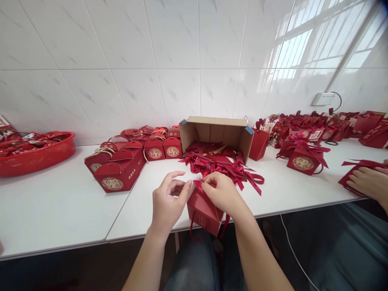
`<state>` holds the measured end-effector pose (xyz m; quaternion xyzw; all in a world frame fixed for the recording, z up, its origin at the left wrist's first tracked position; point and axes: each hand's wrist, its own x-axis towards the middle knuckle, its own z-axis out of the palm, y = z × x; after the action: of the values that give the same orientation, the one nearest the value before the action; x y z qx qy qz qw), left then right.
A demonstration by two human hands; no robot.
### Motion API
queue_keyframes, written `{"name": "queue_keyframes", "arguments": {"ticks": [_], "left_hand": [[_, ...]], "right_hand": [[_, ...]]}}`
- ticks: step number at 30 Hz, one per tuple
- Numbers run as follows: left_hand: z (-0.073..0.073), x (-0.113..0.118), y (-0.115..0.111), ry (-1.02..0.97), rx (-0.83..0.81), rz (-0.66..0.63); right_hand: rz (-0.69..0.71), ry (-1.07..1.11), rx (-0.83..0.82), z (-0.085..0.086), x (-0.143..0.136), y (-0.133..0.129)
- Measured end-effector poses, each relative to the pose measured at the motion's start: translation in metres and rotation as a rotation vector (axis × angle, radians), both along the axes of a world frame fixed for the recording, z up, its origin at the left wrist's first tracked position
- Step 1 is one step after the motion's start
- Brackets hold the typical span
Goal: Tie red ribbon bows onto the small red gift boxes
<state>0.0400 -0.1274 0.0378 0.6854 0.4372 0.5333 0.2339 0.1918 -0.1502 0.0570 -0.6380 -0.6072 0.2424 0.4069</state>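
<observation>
A red gift box [203, 210] lies tilted at the table's front edge, its red cord handle hanging over that edge. At the box's upper end, my right hand [220, 193] is closed on a red ribbon [198, 186]. Just left of it, my left hand [170, 202] has its thumb and forefinger close to a small white piece [197, 178] beside the ribbon; its fingers are curved and apart from each other. Behind both hands, a pile of red ribbons [226, 166] spills from an open cardboard box [218, 121] lying on its side.
Red boxes [119, 173] with cords stand on the white table [75, 210] at left. A red basin [36, 155] is far left. More red boxes [304, 159] fill the right side. Another person's hand [368, 182] rests on a box at far right.
</observation>
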Motion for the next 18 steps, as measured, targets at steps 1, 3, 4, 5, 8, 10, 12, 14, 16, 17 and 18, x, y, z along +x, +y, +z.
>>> {"name": "queue_keyframes", "arguments": {"ticks": [1,3,4,5,8,10,12,14,16,17,18], "left_hand": [[0.0000,0.0001,-0.0003,0.002,0.004,0.000],[-0.0003,0.0002,-0.0009,0.013,0.009,0.001],[-0.0005,0.0001,-0.0011,0.018,0.012,0.002],[-0.0009,-0.0001,-0.0014,0.020,0.013,0.004],[-0.0021,-0.0013,-0.0013,0.003,-0.006,0.000],[-0.0027,-0.0023,-0.0007,-0.005,-0.045,-0.019],[-0.0029,-0.0031,0.0000,-0.003,-0.107,-0.058],[-0.0028,-0.0033,0.0001,-0.013,-0.176,-0.105],[-0.0026,-0.0035,-0.0004,-0.040,-0.232,-0.142],[-0.0026,-0.0039,-0.0006,-0.053,-0.249,-0.149],[-0.0029,-0.0049,-0.0006,-0.064,-0.260,-0.146]], "right_hand": [[0.002,0.002,0.014,-0.0002,-0.0001,0.0004],[0.012,0.014,0.038,-0.0007,-0.0008,0.0018],[0.022,0.019,0.046,-0.0010,-0.0012,0.0027],[0.031,0.021,0.049,-0.0013,-0.0017,0.0035],[0.046,0.007,0.045,-0.0018,-0.0026,0.0045],[0.040,0.003,0.054,-0.0016,-0.0027,0.0042],[0.042,0.005,0.069,-0.0008,-0.0027,0.0041],[0.053,0.006,0.080,0.0002,-0.0030,0.0051],[0.066,0.010,0.092,0.0009,-0.0037,0.0069],[0.057,0.023,0.121,0.0008,-0.0040,0.0073],[0.027,0.047,0.178,0.0003,-0.0040,0.0069]]}}
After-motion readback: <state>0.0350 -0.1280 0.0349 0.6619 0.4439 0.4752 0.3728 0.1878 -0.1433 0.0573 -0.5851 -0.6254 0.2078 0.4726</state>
